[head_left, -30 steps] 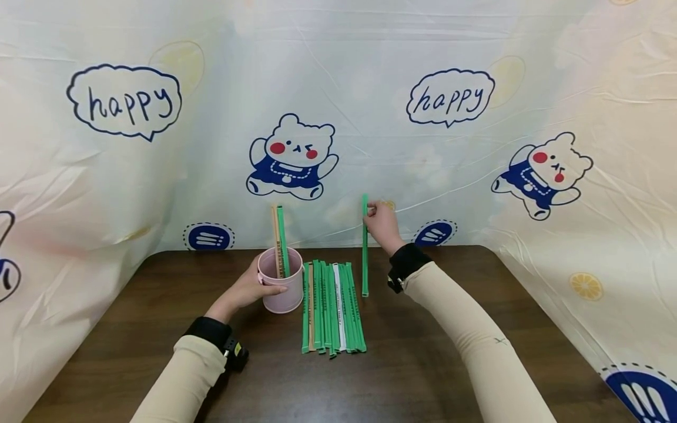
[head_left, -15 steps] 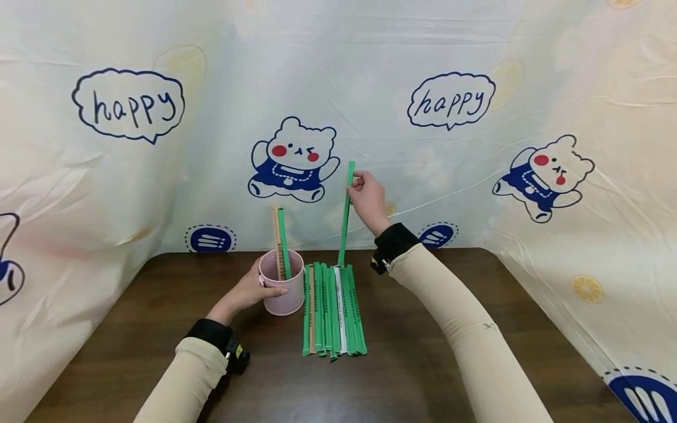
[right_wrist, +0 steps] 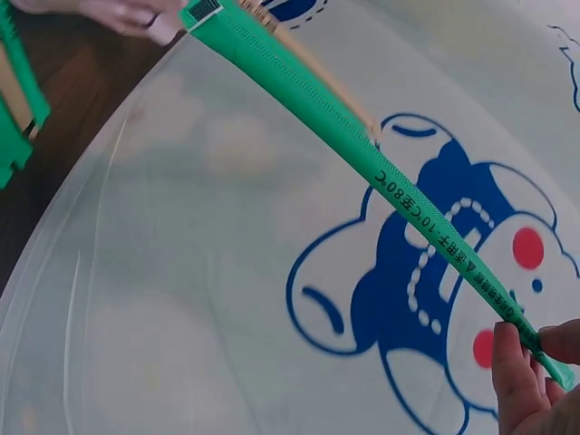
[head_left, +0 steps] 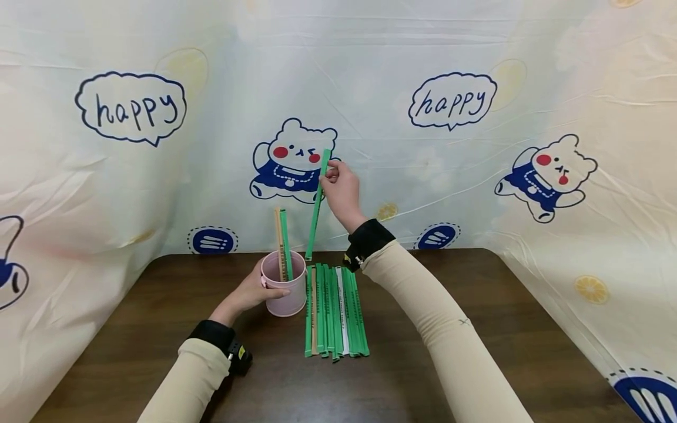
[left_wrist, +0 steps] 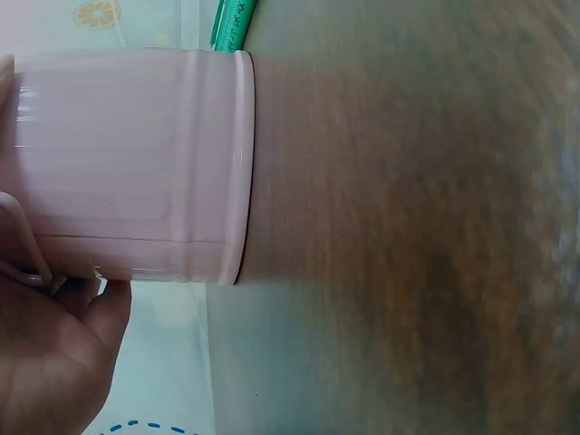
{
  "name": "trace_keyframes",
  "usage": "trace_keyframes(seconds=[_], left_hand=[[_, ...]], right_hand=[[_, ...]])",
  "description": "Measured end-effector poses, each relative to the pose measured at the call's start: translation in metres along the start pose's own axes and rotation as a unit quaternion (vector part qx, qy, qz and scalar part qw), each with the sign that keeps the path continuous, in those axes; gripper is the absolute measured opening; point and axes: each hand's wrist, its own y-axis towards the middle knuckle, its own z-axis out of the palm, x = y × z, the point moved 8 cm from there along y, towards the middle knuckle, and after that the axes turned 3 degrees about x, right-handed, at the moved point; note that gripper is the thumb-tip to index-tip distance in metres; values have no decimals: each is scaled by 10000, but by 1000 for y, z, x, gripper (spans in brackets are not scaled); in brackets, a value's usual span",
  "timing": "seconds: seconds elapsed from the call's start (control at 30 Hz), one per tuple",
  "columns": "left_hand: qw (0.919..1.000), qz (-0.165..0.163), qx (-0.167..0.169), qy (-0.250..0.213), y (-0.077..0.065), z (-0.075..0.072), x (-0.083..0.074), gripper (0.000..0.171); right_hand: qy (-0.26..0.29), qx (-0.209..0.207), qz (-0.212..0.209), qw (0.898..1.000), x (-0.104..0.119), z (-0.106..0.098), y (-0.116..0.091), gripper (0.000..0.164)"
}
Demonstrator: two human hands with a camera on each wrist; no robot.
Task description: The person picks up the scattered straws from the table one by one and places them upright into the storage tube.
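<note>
My left hand (head_left: 247, 298) grips a small pink metal pail (head_left: 288, 304) from its left side, thumb across the front. Inside the pail stand a tan wrapped straw (head_left: 280, 235) and a green wrapped straw (head_left: 285, 238). Up in front of the backdrop, my right hand (head_left: 342, 191) pinches another green wrapped straw (right_wrist: 390, 186) near its top end. That straw slants, its lower end just behind and right of the pail's rim. Beside the pail lies a row of wrapped straws (head_left: 325, 311), mostly green, with a tan one and a white one.
The dark brown wooden table (head_left: 423, 364) runs back to a pale printed cloth (head_left: 370, 59) hanging behind and at both sides. A wire handle loop (left_wrist: 23, 240) shows on the pail's side in the left wrist view.
My right hand has lifted the green straw from right of the row and carried it up and left toward the pail. The left hand stays on the pail.
</note>
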Motion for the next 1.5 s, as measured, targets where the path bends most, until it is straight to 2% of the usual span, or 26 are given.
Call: trace_keyframes(seconds=[0.13,0.3,0.7,1.03,1.2,1.5], left_hand=[[9999,109,2,-72,1,0,-1,100],[9999,30,-22,-109,3,-2,1,102],[9999,-70,42,-137,3,2,5,103],[9999,-5,37,-115,3,1,2,102],[9999,-88,36,-87,4,2,5,102],[10000,2,-38,-52,2,-1,4,102]], right_hand=[[52,49,-75,9999,3,12,-2,39],[-75,225,-131,9996,-1,29,-10,38],[-547,754,129,9956,-41,64,-45,40],[-1000,1028,167,9895,-55,80,-62,38],[-1062,1181,286,9869,-63,85,-66,39],[-1161,1392,319,9829,-67,90,-70,43]])
